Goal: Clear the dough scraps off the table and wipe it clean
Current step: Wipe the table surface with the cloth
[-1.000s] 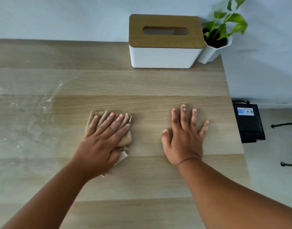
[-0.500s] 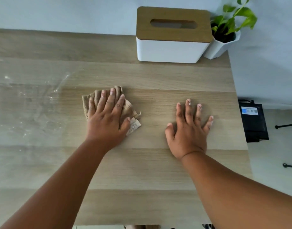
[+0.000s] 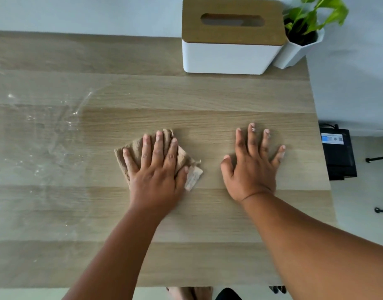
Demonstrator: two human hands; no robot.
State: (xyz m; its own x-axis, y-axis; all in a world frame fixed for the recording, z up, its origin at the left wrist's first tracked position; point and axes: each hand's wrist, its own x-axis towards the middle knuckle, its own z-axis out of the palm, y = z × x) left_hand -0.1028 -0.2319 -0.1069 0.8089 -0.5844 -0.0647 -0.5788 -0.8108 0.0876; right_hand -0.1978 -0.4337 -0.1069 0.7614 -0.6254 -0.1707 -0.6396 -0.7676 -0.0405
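Left hand [image 3: 156, 169] presses flat, fingers straight and spread, on a tan cloth [image 3: 140, 148] mid-counter [image 3: 208, 98]; right hand [image 3: 251, 167] rests flat beside it, fingers splayed, holding nothing. Cloth looks soft, light, likely to bunch: best held under a flat palm. Floury smears [image 3: 45, 135] remain leftward.

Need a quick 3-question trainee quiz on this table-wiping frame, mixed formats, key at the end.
1. Multiple choice: what does the left hand press flat on the table? A) a sponge B) a beige cloth C) a tissue
2. True or false: the right hand grips the tissue box.
3. Fill in: white floury smears lie on the ____ side of the table, seen from the person.

Key: 1 B. 2 False; it lies flat on bare wood, fingers spread, well short of the box. 3 left.
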